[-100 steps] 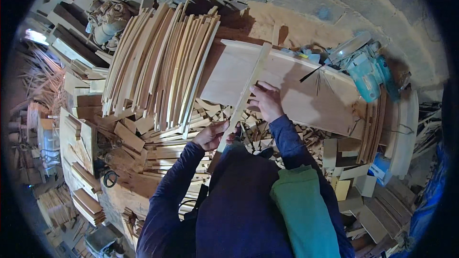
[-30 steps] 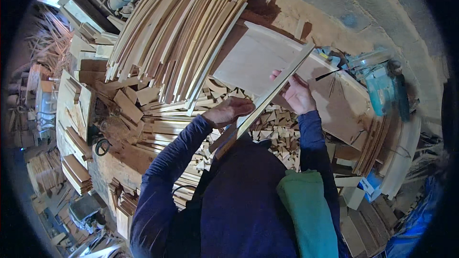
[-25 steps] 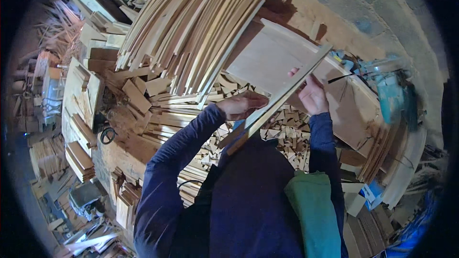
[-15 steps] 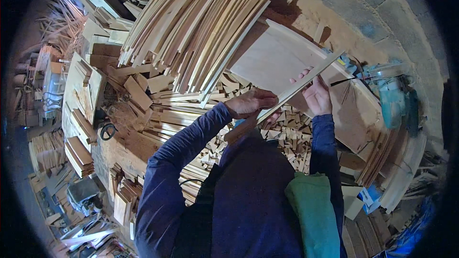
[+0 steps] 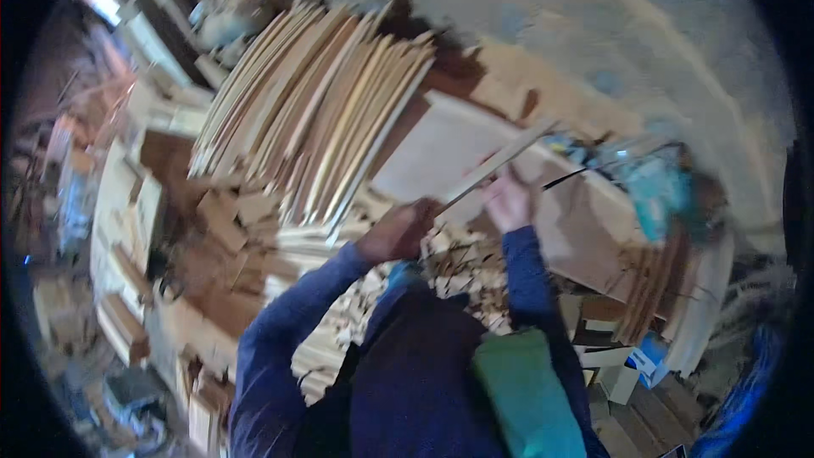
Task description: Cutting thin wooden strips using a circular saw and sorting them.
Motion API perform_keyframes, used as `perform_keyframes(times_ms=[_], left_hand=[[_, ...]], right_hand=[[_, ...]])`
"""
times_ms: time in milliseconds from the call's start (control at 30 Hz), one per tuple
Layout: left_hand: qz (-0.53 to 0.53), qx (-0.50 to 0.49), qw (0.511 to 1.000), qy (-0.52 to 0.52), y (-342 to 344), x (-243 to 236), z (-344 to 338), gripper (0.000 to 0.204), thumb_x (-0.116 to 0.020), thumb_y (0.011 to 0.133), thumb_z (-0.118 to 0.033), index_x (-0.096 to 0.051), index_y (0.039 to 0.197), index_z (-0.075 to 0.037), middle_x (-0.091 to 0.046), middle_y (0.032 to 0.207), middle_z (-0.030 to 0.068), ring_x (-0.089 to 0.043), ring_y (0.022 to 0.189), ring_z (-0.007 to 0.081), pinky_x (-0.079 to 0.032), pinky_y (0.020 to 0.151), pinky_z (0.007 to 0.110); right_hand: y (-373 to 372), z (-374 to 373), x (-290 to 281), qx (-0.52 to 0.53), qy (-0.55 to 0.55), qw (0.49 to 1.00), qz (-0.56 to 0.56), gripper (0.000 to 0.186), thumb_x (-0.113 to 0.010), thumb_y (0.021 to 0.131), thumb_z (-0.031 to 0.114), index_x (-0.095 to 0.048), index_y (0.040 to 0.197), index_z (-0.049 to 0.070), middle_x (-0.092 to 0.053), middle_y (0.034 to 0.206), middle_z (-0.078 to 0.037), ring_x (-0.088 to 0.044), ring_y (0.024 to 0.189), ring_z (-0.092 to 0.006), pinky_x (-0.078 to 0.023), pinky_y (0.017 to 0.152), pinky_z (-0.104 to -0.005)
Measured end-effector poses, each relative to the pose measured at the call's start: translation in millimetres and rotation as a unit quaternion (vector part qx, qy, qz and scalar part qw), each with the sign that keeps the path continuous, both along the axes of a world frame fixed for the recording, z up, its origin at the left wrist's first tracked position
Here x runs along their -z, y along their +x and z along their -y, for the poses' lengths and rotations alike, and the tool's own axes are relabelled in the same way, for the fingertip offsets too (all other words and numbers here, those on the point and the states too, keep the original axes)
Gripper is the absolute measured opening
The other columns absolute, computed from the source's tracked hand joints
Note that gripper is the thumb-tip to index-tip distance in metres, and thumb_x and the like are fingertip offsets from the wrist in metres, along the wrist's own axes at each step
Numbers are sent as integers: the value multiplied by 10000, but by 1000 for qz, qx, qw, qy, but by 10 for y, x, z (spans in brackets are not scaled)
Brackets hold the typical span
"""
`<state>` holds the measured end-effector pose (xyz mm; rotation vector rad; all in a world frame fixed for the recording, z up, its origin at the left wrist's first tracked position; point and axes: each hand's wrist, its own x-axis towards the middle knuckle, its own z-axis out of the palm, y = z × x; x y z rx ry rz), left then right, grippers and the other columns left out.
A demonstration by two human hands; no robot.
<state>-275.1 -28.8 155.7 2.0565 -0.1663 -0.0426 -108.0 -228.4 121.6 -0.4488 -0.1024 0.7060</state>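
A narrow pale wooden strip (image 5: 496,167) slants up and to the right in front of my chest. My left hand (image 5: 398,232) is closed on its lower end, knuckles up and in shadow. Farther along, my right hand (image 5: 509,201) holds the strip from its near side, palm toward me; its fingers are partly hidden behind the wood and smeared by motion. Beneath the hands lies a heap of small wood offcuts (image 5: 462,263). Beyond my left hand, long wooden strips (image 5: 314,110) are stacked side by side in a fanned, curved-looking row.
A broad pale board (image 5: 449,140) lies ahead to the right. A teal power tool (image 5: 660,199) stands past it, beside a dark cord. Brown planks (image 5: 651,288) lean at the right. Stacked wood blocks (image 5: 123,326) are on the left. A block wall (image 5: 593,34) rises behind.
The view has swung and blurred. The strip now looks shorter, its lower end covered by my left hand. Both hands remain on it.
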Motion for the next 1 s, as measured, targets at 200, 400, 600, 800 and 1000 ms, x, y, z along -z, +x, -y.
perform_keyframes(times_ms=[200, 400, 600, 800, 1000], left_hand=[[-65, -69, 995, 31, -186, -11, 146, 172, -564, 1004, -94, -525, 1149, -10, -617, 889, 76, -606, 777, 165, -515, 688, 319], [-58, -144, 985, -81, -71, 135, 281, 203, -575, 976, -62, -492, 1150, 3, -640, 867, 192, -655, 762, 350, -508, 674, 402], [95, -19, 980, 173, 464, 594, 325, 239, -539, 913, -15, -507, 1148, 8, -540, 1055, 230, -571, 976, 436, -515, 735, 493], [118, 62, 952, 274, 1523, 1110, 485, 445, -559, 831, -23, -498, 1270, 18, -506, 1153, 248, -576, 982, 458, -514, 778, 519], [160, 120, 805, 559, 2546, 1388, 402, 624, -541, 878, -161, -406, 1458, 23, -446, 1401, 308, -465, 1269, 496, -367, 1075, 590]], right_hand=[[-219, -30, -174, -28, -8, 999, 36, 306, -584, 1009, 178, -583, 1285, 47, -635, 1225, -105, -605, 1162, -303, -480, 1026, -598], [-282, -21, 72, -20, -20, 999, 30, 313, -599, 996, 159, -563, 1284, 40, -615, 1226, -120, -592, 1176, -291, -469, 1054, -570], [-405, 599, 1007, 229, -284, 931, 6, 274, -653, 961, 148, -566, 1202, 50, -610, 1125, -117, -640, 1064, -258, -571, 870, -475], [-27, 1647, 1427, 390, -570, 718, 85, 300, -621, 920, 29, -540, 1208, 47, -592, 1052, -78, -640, 858, -187, -594, 726, -368], [597, 1926, 1520, 427, -553, 699, 154, 612, -629, 880, 3, -352, 1419, 85, -541, 1277, -108, -623, 929, -188, -553, 787, -339]])
